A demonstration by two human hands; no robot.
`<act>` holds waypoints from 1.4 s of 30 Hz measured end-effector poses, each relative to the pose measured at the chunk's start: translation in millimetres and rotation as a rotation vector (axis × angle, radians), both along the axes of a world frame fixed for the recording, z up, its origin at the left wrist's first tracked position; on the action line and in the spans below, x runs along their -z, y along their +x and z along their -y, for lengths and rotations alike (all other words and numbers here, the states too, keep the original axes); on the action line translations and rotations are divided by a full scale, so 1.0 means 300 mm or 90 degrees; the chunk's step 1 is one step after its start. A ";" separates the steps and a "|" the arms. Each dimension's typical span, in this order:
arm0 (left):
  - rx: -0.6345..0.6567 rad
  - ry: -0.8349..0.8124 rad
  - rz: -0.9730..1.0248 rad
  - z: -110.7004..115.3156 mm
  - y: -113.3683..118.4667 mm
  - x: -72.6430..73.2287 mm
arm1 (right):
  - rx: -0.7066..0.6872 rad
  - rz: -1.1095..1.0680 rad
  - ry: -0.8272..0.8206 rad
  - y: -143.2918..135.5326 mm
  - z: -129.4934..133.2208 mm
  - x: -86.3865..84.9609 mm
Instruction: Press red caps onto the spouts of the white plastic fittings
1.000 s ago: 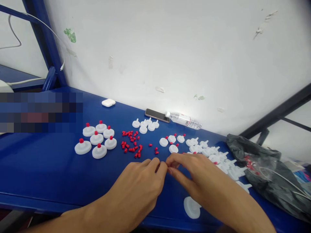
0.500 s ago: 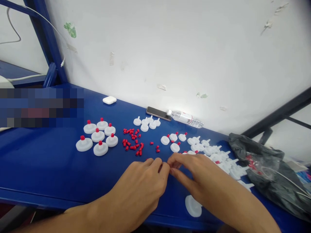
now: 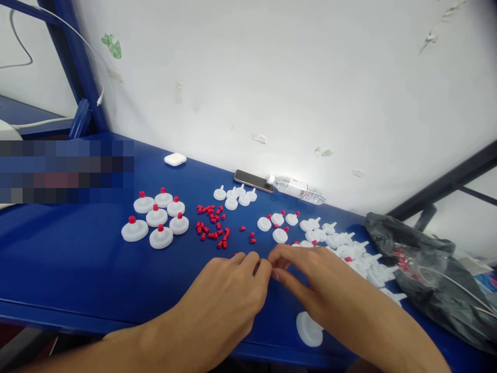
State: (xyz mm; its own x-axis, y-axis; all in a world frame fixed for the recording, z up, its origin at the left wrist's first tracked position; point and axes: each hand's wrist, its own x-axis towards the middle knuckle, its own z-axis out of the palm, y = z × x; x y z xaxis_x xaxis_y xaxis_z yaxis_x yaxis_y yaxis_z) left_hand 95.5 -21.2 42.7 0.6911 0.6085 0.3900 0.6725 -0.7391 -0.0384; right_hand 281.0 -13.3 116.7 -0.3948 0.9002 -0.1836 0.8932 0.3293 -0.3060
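Note:
My left hand [image 3: 235, 298] and my right hand [image 3: 314, 274] meet at the fingertips, low over the blue table. Both have their fingers pinched together, and whatever they hold is hidden behind the knuckles. Beyond the left hand lie several small red caps [image 3: 212, 228], scattered loosely. A white nozzle lid [image 3: 309, 329], a round disc with a spout, lies alone below my right wrist. More white nozzle lids [image 3: 341, 241] are heaped beyond the right hand, a few with red caps. At the left, several white lids [image 3: 156, 216] stand upright with red caps on their spouts.
By the wall are a phone [image 3: 253, 181], a plastic bottle [image 3: 297, 188], a white case [image 3: 175, 159] and a small cluster of uncapped white lids [image 3: 232, 197]. A dark plastic bag [image 3: 438, 280] with red pieces occupies the right end. Blue frame posts [image 3: 83, 67] rise at left.

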 end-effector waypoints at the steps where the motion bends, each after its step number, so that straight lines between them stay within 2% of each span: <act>1: 0.000 0.003 0.003 0.001 0.000 0.002 | -0.002 -0.001 0.002 0.001 -0.001 -0.001; 8: -0.002 0.010 0.016 0.003 -0.005 0.006 | -0.005 0.001 0.012 0.002 0.006 0.003; 14: -0.009 -0.018 -0.023 -0.001 -0.002 -0.005 | -0.010 0.000 0.032 0.004 0.006 0.007; 22: -0.014 0.003 0.000 -0.002 0.000 -0.015 | -0.029 0.005 0.060 0.009 0.008 0.006; 34: -0.015 -0.020 -0.004 0.009 0.012 0.007 | -0.043 0.010 0.057 0.012 0.004 0.016; 42: -0.013 0.028 0.021 0.009 0.010 -0.004 | -0.019 0.015 0.056 0.007 0.021 0.015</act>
State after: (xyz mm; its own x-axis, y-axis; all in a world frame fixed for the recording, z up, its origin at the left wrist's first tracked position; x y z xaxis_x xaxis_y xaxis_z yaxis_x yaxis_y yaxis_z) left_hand 98.6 -23.8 44.0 0.6646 0.6044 0.4393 0.6891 -0.7231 -0.0476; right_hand 283.0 -19.4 112.3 -0.4179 0.9014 -0.1132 0.8892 0.3803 -0.2542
